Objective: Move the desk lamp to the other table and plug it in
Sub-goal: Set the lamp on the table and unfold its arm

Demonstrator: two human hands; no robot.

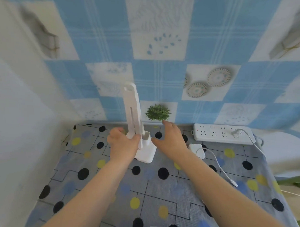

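A white desk lamp (132, 111) stands folded upright on its square base (147, 155) near the back of the table (160, 190), which wears a grey cloth with black, yellow and blue dots. My left hand (122, 144) is wrapped around the bottom of the lamp's stem. My right hand (170, 137) hovers open just right of the base, fingers spread, not touching it. A white power strip (222, 136) lies at the back right with one plug (236, 132) in it. A white cable runs from that plug to a loose end (234, 183) on the cloth.
A white adapter block (197, 149) lies right of the lamp base. A small spiky green plant (157, 112) stands against the blue checked wall behind. A pale wall closes off the left side. The table's right edge drops away past the power strip.
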